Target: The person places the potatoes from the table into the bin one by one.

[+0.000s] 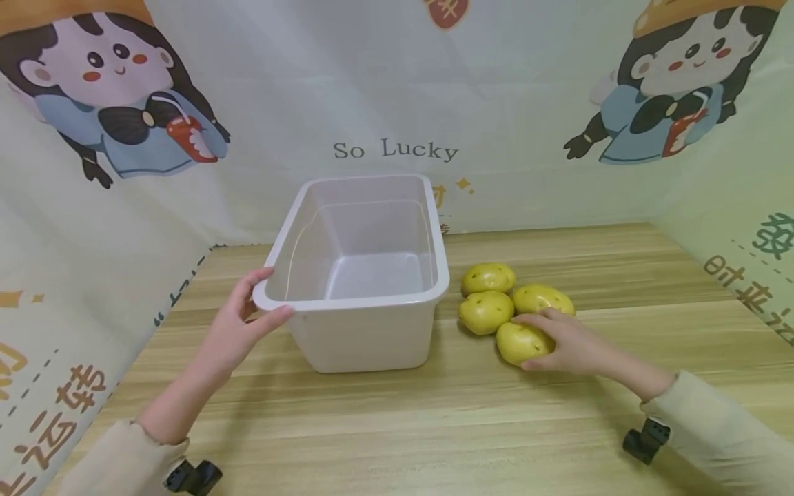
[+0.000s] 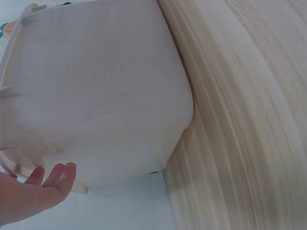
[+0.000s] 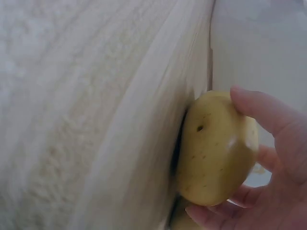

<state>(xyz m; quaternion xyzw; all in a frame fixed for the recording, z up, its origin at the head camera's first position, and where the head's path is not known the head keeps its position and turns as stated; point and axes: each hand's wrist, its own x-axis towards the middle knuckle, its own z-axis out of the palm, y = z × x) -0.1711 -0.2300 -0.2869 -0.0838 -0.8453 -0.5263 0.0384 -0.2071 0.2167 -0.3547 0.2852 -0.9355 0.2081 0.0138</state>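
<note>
A white plastic bin (image 1: 366, 337), upright with its top facing up, stands on the wooden table. My left hand (image 1: 232, 331) grips its near left corner, thumb along the front rim and fingers at the left side. In the left wrist view those fingers (image 2: 60, 182) curl near the bin's rim, beside its outer wall. To the right of the bin my right hand (image 1: 567, 344) holds the nearest yellow potato (image 1: 520, 344) between thumb and fingers. The right wrist view shows this potato (image 3: 216, 148) low over the tabletop, part of it hidden by the hand.
Beside the held potato lie an upper potato (image 1: 488, 278), a left potato (image 1: 486, 313) and a right potato (image 1: 542, 298), close together. The wooden table (image 1: 372, 434) ends at a printed cloth backdrop (image 1: 527, 186) behind and at both sides. Inside, the bin's floor (image 1: 378, 275) is bare.
</note>
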